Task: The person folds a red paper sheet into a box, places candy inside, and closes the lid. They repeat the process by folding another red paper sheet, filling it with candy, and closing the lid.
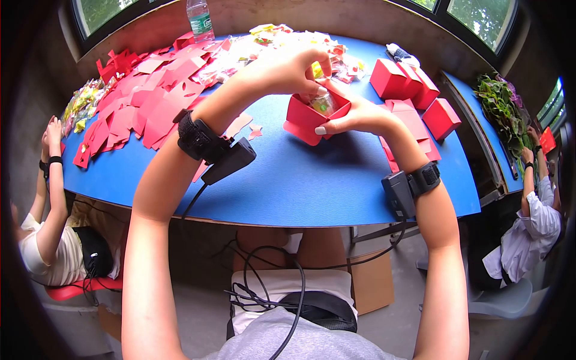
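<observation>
An open red paper box (305,122) is held above the blue table, with its flap hanging toward me. My right hand (363,114) grips the box from the right side, thumb across its near wall. My left hand (295,67) arches over the opening with fingers bent. Its thumb meets a small clear-wrapped packet (324,104) with yellow and green bits, which sits partly inside the box. The far fingertips of both hands are partly hidden. Flat red box blanks (414,127) lie to the right of my right hand.
Folded red boxes (388,78) stand at the right. Many flat red pieces (135,102) cover the left side, with wrapped packets (270,45) piled behind. A water bottle (200,23) stands at the back. People sit on both sides; leafy plants (501,108) lie on another table.
</observation>
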The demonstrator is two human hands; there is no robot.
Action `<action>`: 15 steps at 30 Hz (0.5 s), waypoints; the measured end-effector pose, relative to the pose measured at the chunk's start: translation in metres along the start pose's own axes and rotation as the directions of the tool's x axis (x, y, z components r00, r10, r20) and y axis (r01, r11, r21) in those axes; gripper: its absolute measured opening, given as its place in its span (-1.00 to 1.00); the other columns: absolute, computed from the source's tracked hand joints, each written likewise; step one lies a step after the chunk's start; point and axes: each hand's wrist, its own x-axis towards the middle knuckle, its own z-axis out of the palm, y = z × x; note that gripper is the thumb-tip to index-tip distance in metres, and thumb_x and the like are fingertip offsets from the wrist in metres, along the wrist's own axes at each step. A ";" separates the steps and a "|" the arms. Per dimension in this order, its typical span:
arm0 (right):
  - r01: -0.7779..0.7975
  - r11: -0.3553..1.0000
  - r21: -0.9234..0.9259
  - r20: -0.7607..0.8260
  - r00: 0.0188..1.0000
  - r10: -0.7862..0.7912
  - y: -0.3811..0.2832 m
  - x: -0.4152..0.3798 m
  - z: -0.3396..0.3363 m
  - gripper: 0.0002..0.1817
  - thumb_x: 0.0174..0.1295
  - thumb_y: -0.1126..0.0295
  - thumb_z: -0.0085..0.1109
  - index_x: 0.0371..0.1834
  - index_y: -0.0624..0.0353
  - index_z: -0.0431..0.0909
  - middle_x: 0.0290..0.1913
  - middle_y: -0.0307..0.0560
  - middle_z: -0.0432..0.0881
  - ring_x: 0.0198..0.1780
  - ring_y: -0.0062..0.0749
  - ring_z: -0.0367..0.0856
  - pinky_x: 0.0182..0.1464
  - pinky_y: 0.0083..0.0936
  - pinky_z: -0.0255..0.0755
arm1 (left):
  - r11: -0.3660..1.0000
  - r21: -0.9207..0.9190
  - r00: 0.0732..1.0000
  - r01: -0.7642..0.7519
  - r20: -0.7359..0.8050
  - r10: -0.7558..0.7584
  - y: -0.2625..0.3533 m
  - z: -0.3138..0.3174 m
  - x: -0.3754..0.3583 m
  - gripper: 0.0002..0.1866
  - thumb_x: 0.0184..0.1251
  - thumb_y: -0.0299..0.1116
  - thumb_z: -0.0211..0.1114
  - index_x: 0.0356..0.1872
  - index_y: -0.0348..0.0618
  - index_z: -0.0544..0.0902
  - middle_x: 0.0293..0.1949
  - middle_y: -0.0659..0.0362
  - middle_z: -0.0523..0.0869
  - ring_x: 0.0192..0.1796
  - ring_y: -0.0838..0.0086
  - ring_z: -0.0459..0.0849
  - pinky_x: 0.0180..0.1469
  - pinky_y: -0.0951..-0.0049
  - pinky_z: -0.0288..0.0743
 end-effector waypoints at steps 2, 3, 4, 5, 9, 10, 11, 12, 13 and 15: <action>0.016 1.000 -0.027 -0.045 0.999 -0.017 0.007 0.002 0.000 0.09 -0.22 0.26 0.54 0.41 0.09 0.03 0.18 -0.03 0.37 0.10 -0.34 0.46 -0.07 -0.47 0.57 | 0.985 0.172 0.998 0.020 -0.065 -0.009 0.004 0.001 -0.002 -0.65 0.10 -0.35 0.34 -0.06 -0.06 0.52 -0.41 0.20 0.68 -0.31 0.55 0.66 -0.28 0.51 0.51; 0.015 1.000 -0.027 -0.046 0.999 -0.017 0.004 0.000 0.001 0.09 -0.22 0.26 0.54 0.41 0.09 0.03 0.18 -0.03 0.37 0.10 -0.34 0.46 -0.07 -0.47 0.57 | 0.985 0.171 0.998 0.019 -0.064 -0.009 0.005 0.003 -0.002 -0.65 0.10 -0.35 0.34 -0.06 -0.06 0.52 -0.41 0.20 0.68 -0.31 0.55 0.66 -0.28 0.51 0.51; 0.032 0.999 -0.002 -0.021 0.999 -0.032 -0.003 -0.002 0.002 0.07 -0.21 0.25 0.54 0.40 0.09 0.05 0.16 -0.04 0.38 0.10 -0.35 0.46 -0.06 -0.47 0.56 | 0.938 0.345 0.989 -0.006 -0.137 0.056 0.003 0.005 -0.003 -0.63 0.07 -0.33 0.35 -0.06 -0.04 0.52 -0.35 0.17 0.67 -0.27 0.55 0.65 -0.27 0.51 0.50; 0.049 0.999 0.023 0.004 0.999 -0.049 -0.007 -0.003 0.003 0.05 -0.21 0.25 0.53 0.39 0.09 0.06 0.15 -0.04 0.39 0.10 -0.36 0.46 -0.06 -0.48 0.56 | 0.860 0.510 0.971 -0.014 -0.197 0.133 0.001 0.006 -0.003 -0.62 0.05 -0.32 0.36 -0.06 -0.02 0.52 -0.28 0.15 0.67 -0.23 0.55 0.64 -0.27 0.52 0.49; 0.039 0.999 0.016 0.023 0.999 -0.040 -0.006 -0.003 0.002 0.01 -0.19 0.24 0.53 0.37 0.10 0.10 0.12 -0.05 0.42 0.08 -0.38 0.46 -0.07 -0.49 0.56 | 0.904 0.399 0.980 -0.155 -0.052 0.191 -0.025 0.011 0.008 -0.59 0.01 -0.30 0.37 -0.05 0.01 0.53 -0.17 0.12 0.62 -0.22 0.56 0.60 -0.28 0.56 0.46; 0.035 0.999 0.008 0.023 0.999 -0.035 -0.007 -0.003 0.002 0.00 -0.19 0.23 0.52 0.35 0.11 0.12 0.11 -0.05 0.42 0.08 -0.38 0.47 -0.06 -0.49 0.56 | 0.967 0.225 0.993 -0.116 0.001 0.119 -0.025 0.007 0.008 -0.59 0.02 -0.28 0.37 -0.04 0.02 0.53 -0.17 0.14 0.60 -0.26 0.57 0.56 -0.31 0.57 0.43; 0.031 1.000 0.001 0.021 0.999 -0.031 -0.008 -0.003 0.002 -0.02 -0.18 0.22 0.52 0.34 0.13 0.13 0.10 -0.05 0.43 0.07 -0.39 0.47 -0.06 -0.49 0.56 | 0.997 0.048 0.996 -0.060 0.068 0.057 -0.024 0.004 0.008 -0.59 0.03 -0.27 0.38 -0.04 0.03 0.54 -0.17 0.16 0.58 -0.30 0.58 0.53 -0.33 0.58 0.41; 0.032 0.999 0.003 0.018 0.999 -0.032 -0.006 -0.003 0.002 -0.02 -0.18 0.22 0.52 0.34 0.13 0.13 0.10 -0.05 0.43 0.07 -0.39 0.47 -0.06 -0.49 0.56 | 0.999 0.034 0.991 0.007 0.135 -0.012 -0.015 -0.005 0.007 -0.56 0.02 -0.20 0.40 -0.02 0.05 0.55 -0.19 0.20 0.56 -0.33 0.60 0.46 -0.37 0.58 0.37; 0.036 0.999 -0.010 0.012 0.999 -0.036 -0.003 -0.001 0.001 0.01 -0.20 0.21 0.53 0.35 0.13 0.12 0.10 -0.05 0.43 0.06 -0.40 0.48 -0.06 -0.50 0.56 | 0.999 0.036 0.991 0.007 0.137 -0.011 -0.010 -0.007 0.006 -0.56 0.02 -0.20 0.40 -0.02 0.05 0.55 -0.19 0.20 0.56 -0.33 0.60 0.46 -0.37 0.58 0.37; 0.042 0.999 -0.022 0.007 0.999 -0.042 0.001 0.000 0.001 0.03 -0.21 0.19 0.53 0.36 0.14 0.10 0.10 -0.04 0.43 0.05 -0.40 0.48 -0.06 -0.50 0.56 | 0.998 0.058 0.993 0.016 0.112 -0.022 -0.004 -0.006 0.003 -0.53 -0.01 -0.17 0.43 -0.01 0.04 0.56 -0.21 0.21 0.56 -0.32 0.61 0.46 -0.38 0.57 0.36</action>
